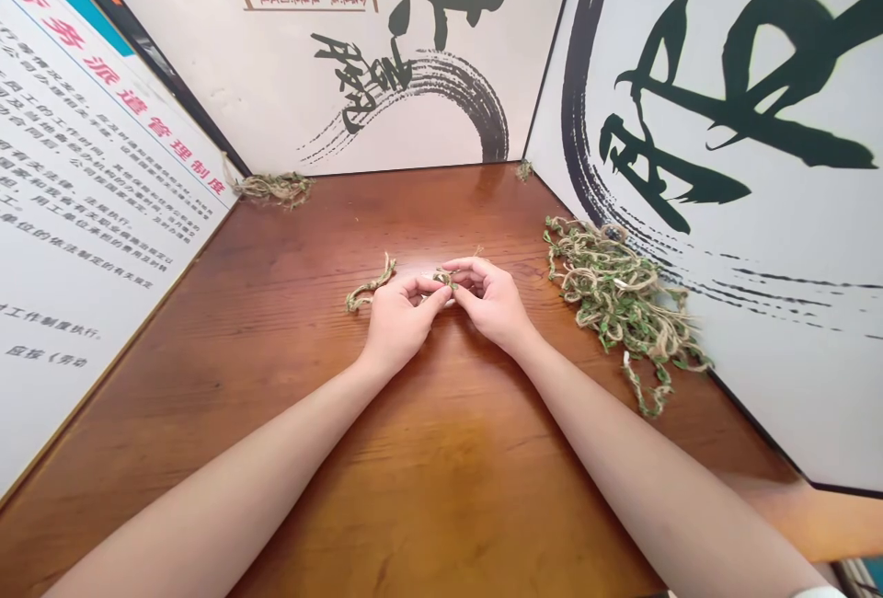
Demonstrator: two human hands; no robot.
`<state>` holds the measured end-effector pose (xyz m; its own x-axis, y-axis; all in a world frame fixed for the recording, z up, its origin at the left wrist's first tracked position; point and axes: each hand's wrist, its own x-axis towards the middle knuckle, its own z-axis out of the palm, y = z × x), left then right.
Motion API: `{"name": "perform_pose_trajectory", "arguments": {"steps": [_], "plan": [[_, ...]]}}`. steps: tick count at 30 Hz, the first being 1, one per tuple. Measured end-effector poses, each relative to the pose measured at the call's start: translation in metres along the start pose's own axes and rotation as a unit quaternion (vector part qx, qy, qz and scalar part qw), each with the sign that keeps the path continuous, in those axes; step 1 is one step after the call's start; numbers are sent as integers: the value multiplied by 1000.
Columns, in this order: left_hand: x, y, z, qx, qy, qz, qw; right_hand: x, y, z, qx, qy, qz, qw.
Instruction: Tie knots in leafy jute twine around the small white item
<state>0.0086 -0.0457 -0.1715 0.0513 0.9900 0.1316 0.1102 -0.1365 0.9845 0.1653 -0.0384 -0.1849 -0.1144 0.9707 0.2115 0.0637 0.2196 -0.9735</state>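
Observation:
Both my hands meet at the middle of a brown wooden table [428, 451]. My left hand [398, 317] and my right hand [491, 302] each pinch a short piece of jute twine with green leaves [443, 279] between their fingertips. One end of that twine trails off to the left [367, 288] and lies on the wood. The fingers of both hands are curled closed around the piece.
A loose heap of the same leafy twine [617, 294] lies at the right, against a white board with black calligraphy [745, 166]. A smaller tuft [274, 187] sits in the far left corner. Printed boards wall in the left [83, 212] and back [359, 46].

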Motion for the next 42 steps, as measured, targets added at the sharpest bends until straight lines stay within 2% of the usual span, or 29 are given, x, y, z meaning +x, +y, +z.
{"name": "perform_pose_trajectory", "arguments": {"steps": [8,13,17,21,23,25,28,30,35,42], "plan": [[-1,-1,-1,60,-4,-1,998,0,-5,-1,26,-4,4,1000],[-1,1,0,17,37,-42,998,2,-4,0,41,4,1,999],[-1,2,1,24,0,-4,1000,2,-5,1,52,7,9,999],[-1,1,2,10,7,22,1000,0,-6,3,49,14,10,999],[-1,0,1,10,14,21,1000,-1,-6,2,20,36,-8,999],[-1,0,0,23,24,16,999,-3,-6,0,-51,80,-42,995],[0,1,0,40,34,3,999,-3,-7,-6,-179,128,-103,970],[1,1,0,32,39,-1,999,-3,-6,-9,-204,110,-118,966],[3,-1,1,-30,73,-37,996,-3,-5,-7,-113,-23,-91,989],[3,3,0,-70,58,-55,994,-3,-5,-7,10,-76,25,997]]}}
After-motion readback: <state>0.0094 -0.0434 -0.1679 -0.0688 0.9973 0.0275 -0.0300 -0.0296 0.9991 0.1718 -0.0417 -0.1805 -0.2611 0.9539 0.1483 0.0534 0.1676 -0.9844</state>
